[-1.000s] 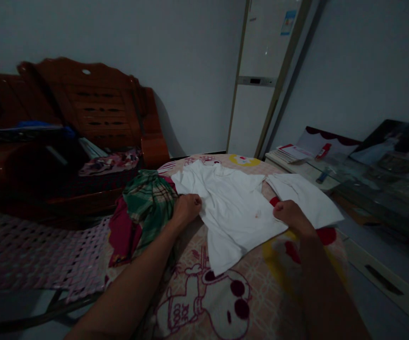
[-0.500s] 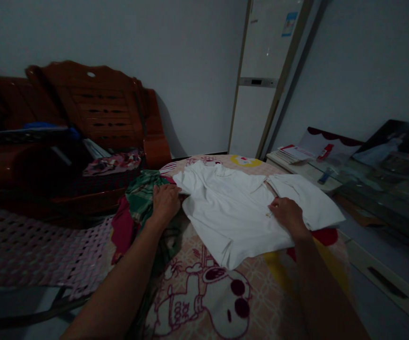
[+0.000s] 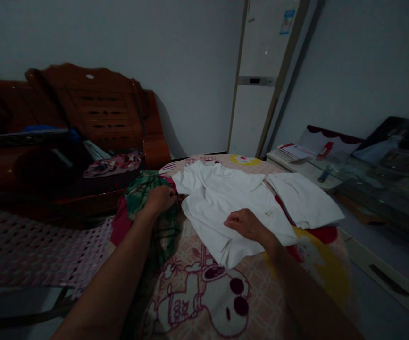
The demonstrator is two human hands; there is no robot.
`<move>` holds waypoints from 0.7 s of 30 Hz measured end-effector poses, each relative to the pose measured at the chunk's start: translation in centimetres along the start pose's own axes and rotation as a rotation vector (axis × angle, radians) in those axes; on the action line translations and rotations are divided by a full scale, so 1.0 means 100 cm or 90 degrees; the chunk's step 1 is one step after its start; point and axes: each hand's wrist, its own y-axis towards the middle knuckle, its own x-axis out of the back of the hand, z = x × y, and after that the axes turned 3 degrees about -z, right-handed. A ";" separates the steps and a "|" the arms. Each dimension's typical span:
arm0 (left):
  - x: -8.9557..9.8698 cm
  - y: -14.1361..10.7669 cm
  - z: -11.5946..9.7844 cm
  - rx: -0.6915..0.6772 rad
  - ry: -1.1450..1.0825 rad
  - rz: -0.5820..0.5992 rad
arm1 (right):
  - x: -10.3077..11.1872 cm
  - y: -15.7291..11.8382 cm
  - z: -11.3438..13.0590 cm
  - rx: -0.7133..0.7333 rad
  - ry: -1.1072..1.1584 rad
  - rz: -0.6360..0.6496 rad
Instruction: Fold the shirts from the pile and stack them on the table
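Observation:
A white short-sleeved shirt (image 3: 221,203) lies spread on a table with a patterned pink cloth (image 3: 261,293). Beside its left sleeve, over a green plaid garment (image 3: 138,191), is my left hand (image 3: 161,199), its fingers curled together; what they hold, if anything, is too small to tell. My right hand (image 3: 243,223) is above the middle of the shirt, its fingers closed, and whether something is between them is hidden. To the right of the shirt lies a folded white garment (image 3: 303,200). Dark red cloth (image 3: 120,222) shows under the plaid garment.
A wooden bench (image 3: 98,108) with a pink patterned cloth (image 3: 114,165) stands at the back left. At the left is a woven pink chair (image 3: 41,245). A cabinet with papers (image 3: 291,153) and a glass top is at the right.
My right hand has moved left from the shirt's right edge to over its middle. My left hand has shifted slightly left, off the sleeve. The shirt's right side now lies apart from the folded garment.

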 end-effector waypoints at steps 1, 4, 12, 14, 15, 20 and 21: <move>0.000 0.005 -0.004 0.003 0.004 -0.004 | -0.005 0.001 0.004 0.005 0.004 0.012; -0.008 0.019 -0.015 0.017 0.025 0.010 | -0.017 0.002 0.010 0.026 0.017 0.027; -0.035 0.030 -0.015 -0.003 -0.090 0.042 | -0.043 -0.004 0.024 0.207 -0.077 0.004; -0.037 0.028 -0.013 -0.006 -0.124 0.032 | -0.048 -0.009 0.029 0.249 -0.136 0.027; -0.037 0.028 -0.012 -0.001 -0.135 0.027 | -0.050 -0.012 0.032 0.255 -0.165 0.039; -0.039 0.031 -0.010 0.037 -0.201 0.035 | -0.050 -0.018 0.046 0.173 -0.281 0.065; -0.040 0.032 -0.010 0.044 -0.226 0.040 | -0.051 -0.018 0.047 0.155 -0.295 0.063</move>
